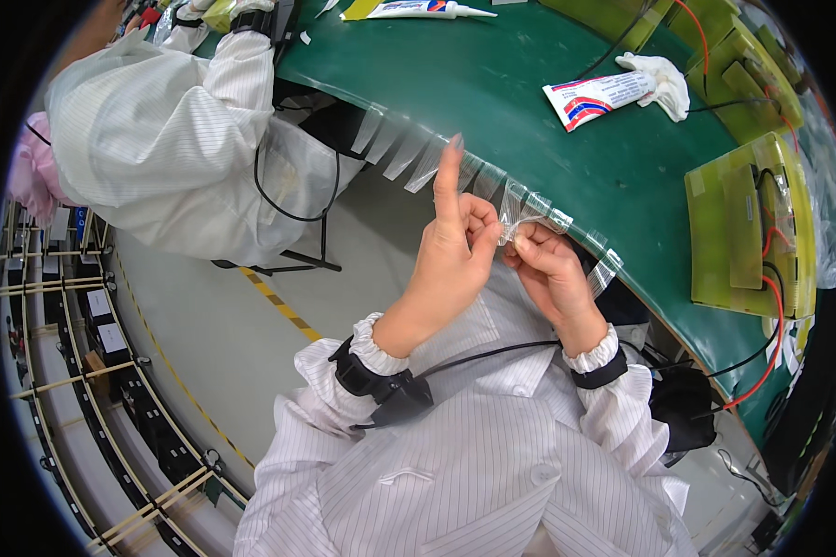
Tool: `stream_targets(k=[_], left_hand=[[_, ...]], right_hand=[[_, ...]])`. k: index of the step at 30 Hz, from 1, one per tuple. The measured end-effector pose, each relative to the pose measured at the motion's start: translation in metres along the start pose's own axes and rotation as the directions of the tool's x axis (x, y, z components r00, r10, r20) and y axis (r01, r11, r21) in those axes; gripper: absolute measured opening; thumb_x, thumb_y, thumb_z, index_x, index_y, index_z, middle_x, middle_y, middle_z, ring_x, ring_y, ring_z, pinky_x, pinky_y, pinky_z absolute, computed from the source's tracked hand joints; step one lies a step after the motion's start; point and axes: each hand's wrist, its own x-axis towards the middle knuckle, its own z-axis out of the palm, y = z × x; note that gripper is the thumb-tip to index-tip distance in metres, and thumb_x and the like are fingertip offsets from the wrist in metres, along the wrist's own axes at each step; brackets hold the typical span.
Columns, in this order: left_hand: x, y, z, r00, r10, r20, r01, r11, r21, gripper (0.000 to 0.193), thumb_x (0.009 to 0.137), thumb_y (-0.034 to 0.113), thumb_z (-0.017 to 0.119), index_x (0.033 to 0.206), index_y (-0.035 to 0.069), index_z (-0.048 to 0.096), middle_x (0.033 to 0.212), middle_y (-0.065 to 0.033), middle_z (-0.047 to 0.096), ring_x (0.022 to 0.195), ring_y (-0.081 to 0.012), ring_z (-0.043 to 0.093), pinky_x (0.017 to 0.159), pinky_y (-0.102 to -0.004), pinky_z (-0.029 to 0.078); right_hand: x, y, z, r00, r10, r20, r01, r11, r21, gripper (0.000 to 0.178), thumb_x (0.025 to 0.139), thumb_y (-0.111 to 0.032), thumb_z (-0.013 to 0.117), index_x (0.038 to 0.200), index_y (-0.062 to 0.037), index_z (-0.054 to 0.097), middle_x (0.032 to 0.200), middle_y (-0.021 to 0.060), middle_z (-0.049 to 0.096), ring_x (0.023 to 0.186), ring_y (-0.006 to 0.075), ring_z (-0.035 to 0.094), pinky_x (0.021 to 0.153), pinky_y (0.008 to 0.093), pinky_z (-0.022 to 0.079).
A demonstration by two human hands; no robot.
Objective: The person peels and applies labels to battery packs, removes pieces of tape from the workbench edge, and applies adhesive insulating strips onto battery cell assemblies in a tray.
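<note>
Along the near edge of the green table hangs a row of clear tape strips [405,158], their lower ends loose. My left hand [444,260] is in front of the row, its index finger stretched upward. Its thumb and bent fingers pinch a small piece of clear tape [508,221]. Close by on the right, my right hand [553,272] is closed, thumb against fingertips, at the same piece. A thin whitish strand [529,220] curves over the right fingertips; whether it is tape edge or thread I cannot tell. The fingers hide most of what they grip.
On the green table [492,102] lie a white tube with red and blue stripes [596,97], a crumpled white cloth [661,85] and another nozzled tube [427,9]. Yellow-green bins [752,223] with red and black wires stand right. A co-worker in white [186,139] sits left, near racks [93,371].
</note>
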Motion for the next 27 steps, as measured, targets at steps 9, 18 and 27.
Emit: stream_targets(k=[9, 18, 27], left_hand=[[0.002, -0.003, -0.004, 0.999, 0.031, 0.04, -0.032, 0.999, 0.028, 0.079, 0.075, -0.007, 0.048, 0.134, 0.011, -0.001, 0.07, -0.0051, 0.05, 0.059, -0.0101, 0.048, 0.059, -0.0224, 0.041], [-0.016, -0.004, 0.007, 0.999, 0.009, -0.052, -0.003, 0.993, 0.119, 0.074, 0.082, 0.005, 0.049, 0.133, 0.007, -0.005, 0.074, -0.0087, 0.054, 0.062, -0.0145, 0.053, 0.062, -0.0243, 0.043], [-0.01, -0.008, 0.005, 1.0, 0.02, 0.006, -0.02, 0.999, -0.034, 0.073, 0.082, -0.002, 0.046, 0.131, 0.011, -0.006, 0.076, -0.0072, 0.052, 0.065, -0.0094, 0.05, 0.06, -0.0206, 0.041]], right_hand=[[-0.004, 0.003, 0.0, 1.0, -0.017, -0.013, 0.016, 0.996, -0.087, 0.012, 0.079, -0.016, 0.056, 0.08, -0.005, 0.051, 0.078, 0.0007, 0.049, 0.075, 0.0107, 0.042, 0.073, 0.0246, 0.033], [-0.008, 0.002, 0.004, 0.999, -0.036, 0.013, 0.037, 0.998, -0.045, 0.013, 0.082, -0.018, 0.053, 0.083, -0.0059, 0.049, 0.079, -0.0021, 0.047, 0.076, 0.0081, 0.041, 0.073, 0.0217, 0.032], [-0.008, 0.001, 0.002, 0.997, -0.072, 0.019, 0.074, 0.987, -0.145, 0.011, 0.081, -0.016, 0.053, 0.082, -0.0055, 0.05, 0.079, -0.0018, 0.048, 0.074, 0.0077, 0.041, 0.071, 0.0221, 0.032]])
